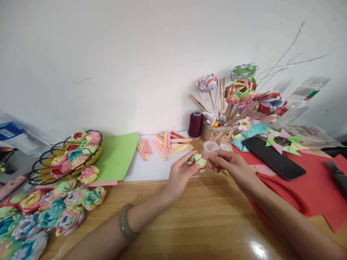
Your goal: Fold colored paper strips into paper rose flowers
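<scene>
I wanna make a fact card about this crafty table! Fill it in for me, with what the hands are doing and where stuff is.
Left hand: holds a small green-and-red paper flower
Right hand: fingertips together close beside the flower; what they pinch is too small to tell
Far left: a yellow basket of paper flowers, with more on the table around it
Behind the hands: folded paper strips on a white sheet
Near the wall: a dark red thread spool
Right side: a black phone
</scene>
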Action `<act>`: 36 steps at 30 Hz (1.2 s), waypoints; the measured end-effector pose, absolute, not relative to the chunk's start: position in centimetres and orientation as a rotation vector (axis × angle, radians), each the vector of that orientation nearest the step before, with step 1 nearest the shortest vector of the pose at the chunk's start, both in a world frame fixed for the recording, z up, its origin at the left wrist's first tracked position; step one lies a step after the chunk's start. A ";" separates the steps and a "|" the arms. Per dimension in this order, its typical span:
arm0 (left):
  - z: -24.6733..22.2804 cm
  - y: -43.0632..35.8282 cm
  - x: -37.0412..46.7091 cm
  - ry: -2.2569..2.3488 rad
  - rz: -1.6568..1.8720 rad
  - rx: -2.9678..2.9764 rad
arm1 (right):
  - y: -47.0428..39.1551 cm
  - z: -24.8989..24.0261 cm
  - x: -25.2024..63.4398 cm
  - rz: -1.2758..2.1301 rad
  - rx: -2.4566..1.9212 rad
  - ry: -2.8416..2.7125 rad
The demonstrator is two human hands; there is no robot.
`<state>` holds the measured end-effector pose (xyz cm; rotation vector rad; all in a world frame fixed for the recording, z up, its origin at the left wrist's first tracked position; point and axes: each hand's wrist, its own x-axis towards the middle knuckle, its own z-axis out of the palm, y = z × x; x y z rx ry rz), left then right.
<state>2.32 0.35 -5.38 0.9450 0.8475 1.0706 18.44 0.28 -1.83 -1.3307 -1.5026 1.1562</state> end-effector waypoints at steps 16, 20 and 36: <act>-5.5 0.4 2.3 0.847 1.037 0.985 | 0.4 -2.3 18.6 1.158 -1.345 -1.641; -5.5 0.4 2.3 0.862 1.038 0.998 | 0.6 -2.9 18.9 1.203 -1.285 -1.654; -5.4 0.3 2.6 0.880 1.021 0.983 | 1.4 -2.6 19.4 1.293 -1.384 -1.656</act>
